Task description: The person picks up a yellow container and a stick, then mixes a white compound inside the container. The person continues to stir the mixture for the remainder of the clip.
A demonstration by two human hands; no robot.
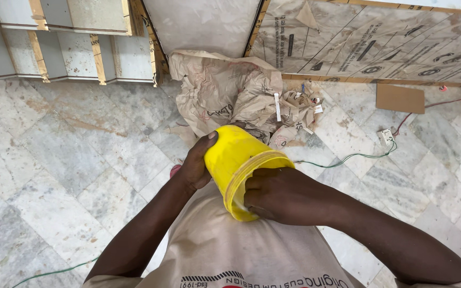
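As seen from above: fingers of the right hand [286,194] reach inside the yellow bucket [239,165], hidden, so spread or curled I cannot tell.
Left hand [197,162]: fingers wrap the bucket's outer wall, likely steadying it.
Bucket: tilted, mouth toward the chest.
Crumpled paper sack [225,90]: tan, on the marble floor [65,154] beyond.
Cardboard sheet [369,42]: black-printed, top right.

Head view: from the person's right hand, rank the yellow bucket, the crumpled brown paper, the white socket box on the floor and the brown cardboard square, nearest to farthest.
From the right hand, reaching into the bucket's mouth:
1. Yellow bucket, in contact, also held by the left hand.
2. Crumpled brown paper, on the floor just beyond the bucket.
3. White socket box, off to the right.
4. Brown cardboard square, beyond it by the wall.
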